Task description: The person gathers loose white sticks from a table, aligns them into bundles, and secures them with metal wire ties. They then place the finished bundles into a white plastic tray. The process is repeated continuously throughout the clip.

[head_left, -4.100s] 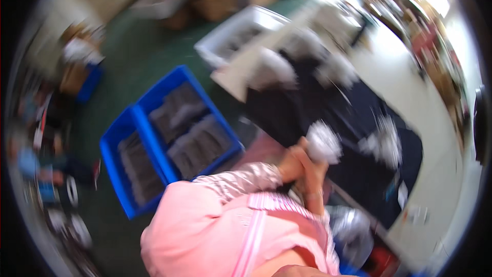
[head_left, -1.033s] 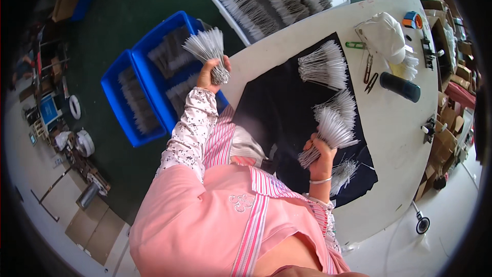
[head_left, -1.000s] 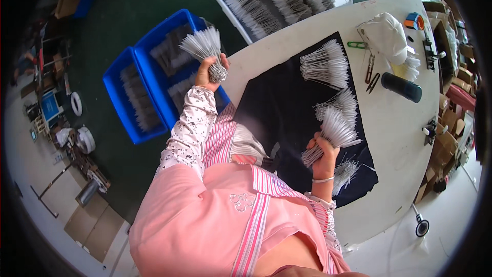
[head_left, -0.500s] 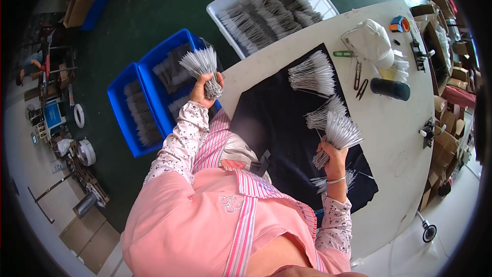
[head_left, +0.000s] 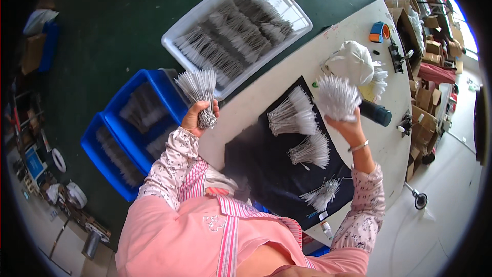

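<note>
Head view: grips one white-tipped wire bundle (head_left: 199,86) by its looped ends in the left hand (head_left: 193,116), beside the blue bins (head_left: 166,91), probably to spare the tips; clasps another bundle (head_left: 338,96) well apart in the right hand (head_left: 348,129), above the surface (head_left: 241,110). On dark cloth (head_left: 256,151): three more bundles (head_left: 294,113), perhaps for protection.

A workshop (worktable (head_left: 385,141), bins (head_left: 102,170), cartons (head_left: 424,121))

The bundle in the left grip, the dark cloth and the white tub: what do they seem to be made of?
Bundle: stems probably metal wire, by their grey glint; pale tops perhaps nylon, too fine to tell.
Dark cloth: likely fabric, matt, lying thin and flat; weave not visible.
White tub: probably plastic, with glossy, moulded-looking walls.
</note>
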Demonstrator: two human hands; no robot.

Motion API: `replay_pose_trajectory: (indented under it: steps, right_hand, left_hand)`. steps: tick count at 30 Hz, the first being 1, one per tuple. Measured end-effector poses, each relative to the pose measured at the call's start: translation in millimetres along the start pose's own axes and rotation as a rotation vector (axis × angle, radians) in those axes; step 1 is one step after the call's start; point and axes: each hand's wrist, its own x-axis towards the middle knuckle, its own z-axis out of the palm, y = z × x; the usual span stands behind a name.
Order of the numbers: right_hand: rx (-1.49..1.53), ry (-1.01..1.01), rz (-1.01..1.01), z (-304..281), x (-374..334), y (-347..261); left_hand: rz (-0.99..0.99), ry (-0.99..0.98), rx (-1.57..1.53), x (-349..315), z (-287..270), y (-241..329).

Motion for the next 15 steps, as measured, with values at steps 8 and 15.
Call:
replay_pose_trajectory:
  steps: [8,15]
  right_hand:
    - [-0.592,-0.072,-0.118,20,265,9]
    - [-1.171,-0.257,-0.381,71,422,105]
  left_hand:
    - [-0.17,-0.119,-0.071,74,-13,41]
    - [-0.166,0.044,-0.013,95,-43,72]
